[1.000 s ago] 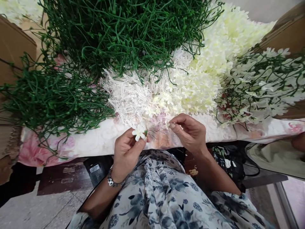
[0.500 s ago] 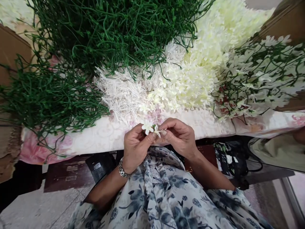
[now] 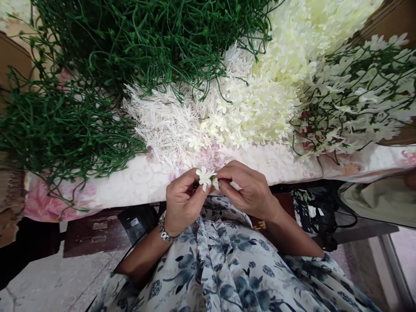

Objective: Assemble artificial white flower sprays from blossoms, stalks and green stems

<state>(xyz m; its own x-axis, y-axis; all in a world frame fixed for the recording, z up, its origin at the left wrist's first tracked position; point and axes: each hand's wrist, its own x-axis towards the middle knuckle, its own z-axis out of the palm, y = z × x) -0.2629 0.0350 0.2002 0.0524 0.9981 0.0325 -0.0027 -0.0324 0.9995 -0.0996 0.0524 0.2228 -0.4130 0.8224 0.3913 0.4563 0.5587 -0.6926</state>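
Observation:
Close above my lap, my left hand (image 3: 184, 197) pinches a white artificial flower (image 3: 205, 177) with a bit of green at its base. My right hand (image 3: 248, 190) meets it from the other side, thumb and forefinger closed on a second pale flower (image 3: 215, 183) at the same spot. The stem between the fingers is mostly hidden. Just beyond my hands lie a heap of thin white stamen pieces (image 3: 165, 123) and a heap of cream-white flower heads (image 3: 256, 112) on the flowered cloth (image 3: 130, 186).
A large pile of green plastic stems (image 3: 146, 43) fills the back, with a smaller stem pile (image 3: 71, 130) at left. Finished-looking white flower sprays (image 3: 360, 99) lie at right beside a cardboard box (image 3: 390, 26). A black patterned bag (image 3: 312, 212) sits below the table edge.
The white flower in my left fingers has turned to face up more. My right fingers have shifted slightly, and the thin pale piece seen at their tips no longer shows.

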